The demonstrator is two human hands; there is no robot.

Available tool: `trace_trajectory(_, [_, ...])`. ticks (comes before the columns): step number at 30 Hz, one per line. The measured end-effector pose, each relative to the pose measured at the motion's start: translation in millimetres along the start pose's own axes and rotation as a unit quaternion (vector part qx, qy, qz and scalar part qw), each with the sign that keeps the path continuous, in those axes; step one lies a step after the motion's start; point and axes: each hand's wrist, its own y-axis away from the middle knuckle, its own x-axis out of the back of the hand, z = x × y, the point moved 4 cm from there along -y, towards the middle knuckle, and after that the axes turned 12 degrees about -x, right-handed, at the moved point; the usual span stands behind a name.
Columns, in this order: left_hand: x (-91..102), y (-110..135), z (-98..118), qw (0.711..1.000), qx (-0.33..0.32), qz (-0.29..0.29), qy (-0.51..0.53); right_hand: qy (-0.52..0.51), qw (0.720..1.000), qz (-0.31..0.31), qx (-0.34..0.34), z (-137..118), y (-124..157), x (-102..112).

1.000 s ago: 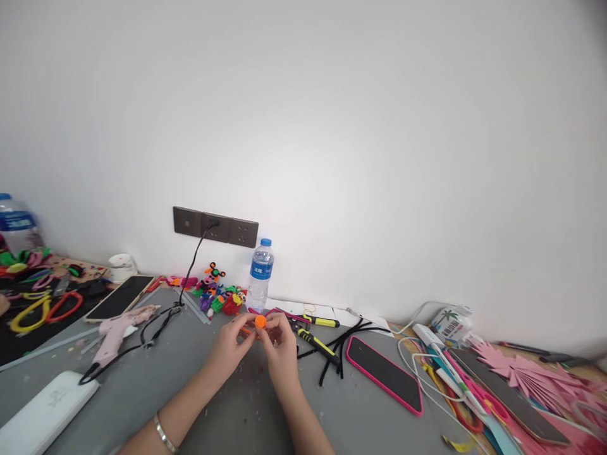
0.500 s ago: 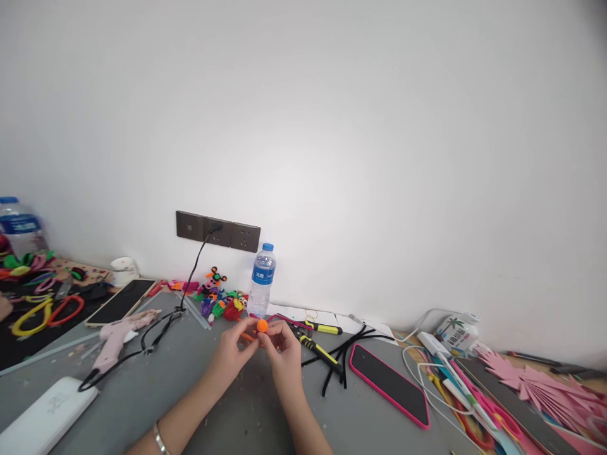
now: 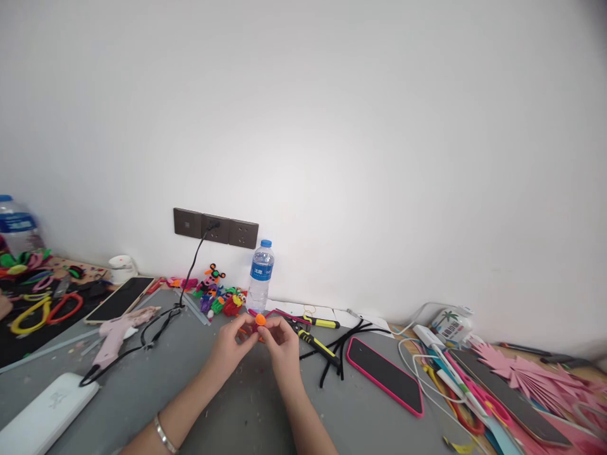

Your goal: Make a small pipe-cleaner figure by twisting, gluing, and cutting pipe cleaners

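Note:
Between my fingertips, above the grey mat (image 3: 227, 411), is a small orange round piece (image 3: 260, 320) that looks like coiled pipe cleaner. My left hand (image 3: 231, 343) pinches it from the left, and my right hand (image 3: 281, 344) pinches it from the right. Some orange and red bits show under the fingers, but their shape is mostly hidden. Just beyond my hands stands a water bottle (image 3: 260, 278). Yellow-and-black pliers (image 3: 318, 347) lie beside my right hand, with black pipe cleaners (image 3: 339, 354) past them.
To the left lie a pink glue gun (image 3: 111, 341) with its cord, a white box-like device (image 3: 47, 414) and a phone (image 3: 121, 300). Pipe-cleaner figures (image 3: 222, 294) sit by the wall. A pink-cased phone (image 3: 385, 377) and cluttered scissors and paper (image 3: 526, 379) fill the right.
The view has shifted slightly, so everything sits a little differently in the picture. My fingers have moved slightly around the orange piece, which both hands still hold.

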Motion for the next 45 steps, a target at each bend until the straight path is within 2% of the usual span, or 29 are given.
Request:
trace_trajectory(8, [0.2, -0.8, 3.1, 1.0, 0.008, -0.009, 0.029, -0.021, 1.0, -0.022, -0.008, -10.8, -0.6, 0.6])
trace_trajectory(16, [-0.7, 1.1, 0.9, 0.999, 0.022, -0.004, 0.025, -0.023, 0.999, -0.025, 0.006, -6.3, -1.4, 0.4])
trace_trajectory(20, [-2.2, 1.6, -2.8, 0.994, 0.06, 0.016, 0.087, -0.015, 1.0, -0.014, 0.011, -7.2, -1.3, 0.5])
trace_trajectory(27, [-1.0, 3.3, -11.9, 0.969, 0.156, 0.049, 0.185, 0.011, 1.0, 0.016, 0.02, -10.9, -2.6, 6.1])
trace_trajectory(34, [-5.6, 5.4, -10.4, 0.942, 0.19, 0.05, 0.271, 0.007, 0.999, 0.041, 0.015, -18.1, -3.9, 14.4])
trace_trajectory(45, [-0.4, 1.7, -5.3, 0.962, 0.169, 0.043, 0.211, 0.016, 0.998, 0.049, 0.023, -19.6, -10.2, 26.8])
